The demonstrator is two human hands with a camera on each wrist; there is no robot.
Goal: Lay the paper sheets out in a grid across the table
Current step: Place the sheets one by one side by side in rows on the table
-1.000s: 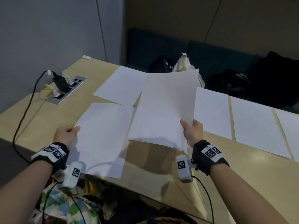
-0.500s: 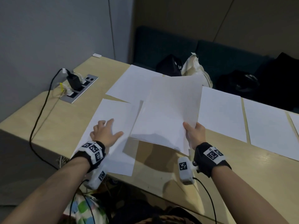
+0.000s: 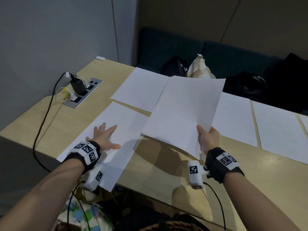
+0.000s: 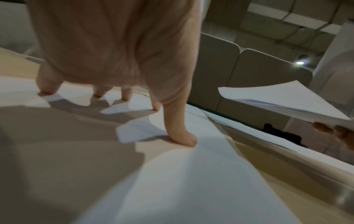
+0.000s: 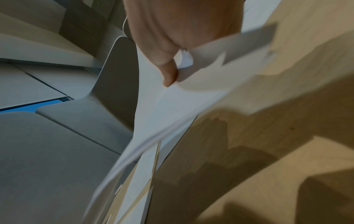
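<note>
Left hand [image 3: 104, 137]: grip released, fingers spread flat, pressing the near sheet [image 3: 123, 130] onto the surface [image 3: 166, 172]; its near corner overhangs the edge. Right hand [image 3: 208, 139]: grip pinching the paper stack [image 3: 185, 110], held above the surface. Far-row sheets [image 3: 141, 88] lie flat. The left wrist view shows fingertips [image 4: 184, 139] touching paper; the head view alone shows the power strip [image 3: 83, 92].

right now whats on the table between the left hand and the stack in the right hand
Head view: only the sheet the left hand presses, then bare table under the stack.
</note>
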